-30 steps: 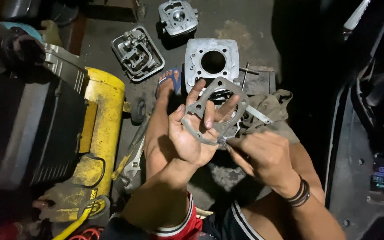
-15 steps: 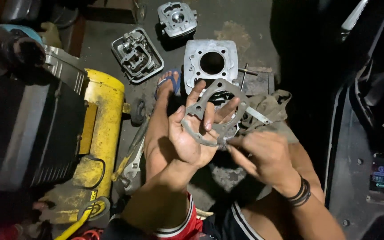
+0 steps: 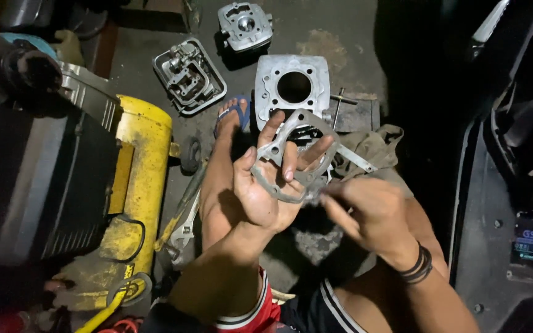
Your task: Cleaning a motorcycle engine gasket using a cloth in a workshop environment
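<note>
The left hand (image 3: 260, 191) holds a grey metal gasket (image 3: 294, 157) up above the floor, fingers closed around its lower edge. The right hand (image 3: 365, 213) pinches the gasket's near corner, fingertips together. An engine cylinder (image 3: 291, 86) sits just beyond.

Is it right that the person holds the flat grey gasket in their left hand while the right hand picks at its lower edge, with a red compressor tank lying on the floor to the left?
Not quite: the head view shows the compressor tank is yellow, not red. The rest holds: the left hand holds the flat grey gasket, and the right hand picks at its lower edge.
</note>
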